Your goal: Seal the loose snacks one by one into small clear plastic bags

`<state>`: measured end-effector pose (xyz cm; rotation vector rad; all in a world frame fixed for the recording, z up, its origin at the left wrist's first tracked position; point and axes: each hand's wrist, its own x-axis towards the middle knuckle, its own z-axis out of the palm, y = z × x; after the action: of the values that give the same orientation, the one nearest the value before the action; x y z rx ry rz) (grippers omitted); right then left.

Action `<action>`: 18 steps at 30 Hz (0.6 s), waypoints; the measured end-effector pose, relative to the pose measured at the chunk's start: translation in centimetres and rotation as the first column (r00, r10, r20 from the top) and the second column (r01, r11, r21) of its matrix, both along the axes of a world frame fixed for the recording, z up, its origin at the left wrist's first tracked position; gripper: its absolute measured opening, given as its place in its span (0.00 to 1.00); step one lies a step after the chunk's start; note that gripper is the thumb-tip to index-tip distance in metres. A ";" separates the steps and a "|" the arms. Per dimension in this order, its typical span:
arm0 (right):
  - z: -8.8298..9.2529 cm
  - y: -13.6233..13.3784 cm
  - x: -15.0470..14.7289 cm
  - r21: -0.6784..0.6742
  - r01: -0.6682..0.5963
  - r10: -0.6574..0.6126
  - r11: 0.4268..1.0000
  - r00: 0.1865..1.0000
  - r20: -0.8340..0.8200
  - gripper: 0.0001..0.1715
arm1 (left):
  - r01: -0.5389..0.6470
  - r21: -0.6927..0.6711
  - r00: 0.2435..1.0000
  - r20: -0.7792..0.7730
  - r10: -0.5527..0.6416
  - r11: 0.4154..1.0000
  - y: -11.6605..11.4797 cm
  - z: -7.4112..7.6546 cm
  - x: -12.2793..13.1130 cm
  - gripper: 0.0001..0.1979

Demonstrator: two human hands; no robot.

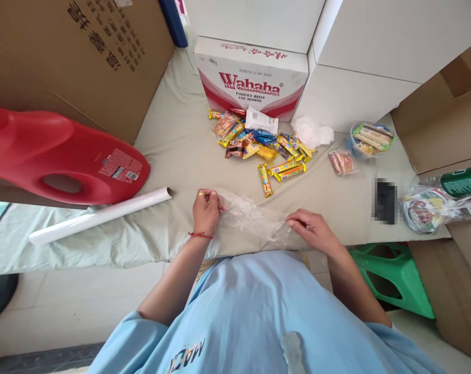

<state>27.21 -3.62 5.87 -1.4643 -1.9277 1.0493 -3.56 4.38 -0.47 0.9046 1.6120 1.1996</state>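
A clear plastic bag (pixel 251 215) is stretched sideways between my two hands, just above the near part of the cloth-covered table (pixel 180 150). My left hand (pixel 207 209) pinches its left end in closed fingers. At the other end, my right hand (pixel 311 228) grips the film between thumb and fingers. Beyond the bag lies a heap of wrapped snacks (pixel 264 145), several in yellow wrappers. One yellow snack stick (pixel 265 180) lies closest to the bag. To the right are a pink-wrapped snack (pixel 342 162) and a clear round tub (pixel 369 148) with snacks inside.
A white roll (pixel 103 215) and a large red jug (pixel 67 156) lie on the left, by a cardboard box (pixel 103 62). At the back stand a Wahaha water carton (pixel 254 78) and crumpled white plastic (pixel 313 132). A green stool (pixel 399 280) is below the right edge.
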 end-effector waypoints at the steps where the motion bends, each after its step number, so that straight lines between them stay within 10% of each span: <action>1: -0.5 0.2 -1.6 0.032 -0.032 0.031 0.999 0.999 0.024 0.19 | 0.003 0.008 1.000 -0.017 -0.003 1.000 0.1 -0.1 0.0 0.08; 6: -2.6 2.6 -7.5 0.124 -0.026 0.002 0.992 0.981 0.193 0.25 | 0.067 0.095 0.994 -0.087 -0.059 0.993 0.0 -0.9 0.2 0.08; 11: -0.4 4.2 -9.3 0.274 -0.115 0.082 0.955 0.988 0.130 0.12 | -0.069 0.089 0.998 0.010 0.069 0.994 0.4 -1.8 0.4 0.09; 18: 0.9 1.3 -9.6 0.324 -0.664 0.553 0.674 0.745 0.374 0.14 | -0.253 0.006 0.961 0.114 0.250 0.968 1.3 -2.5 -1.9 0.10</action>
<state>17.56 -2.28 6.75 -0.7014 -2.7280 0.6037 -5.48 5.64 -2.95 0.6446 1.6608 1.4185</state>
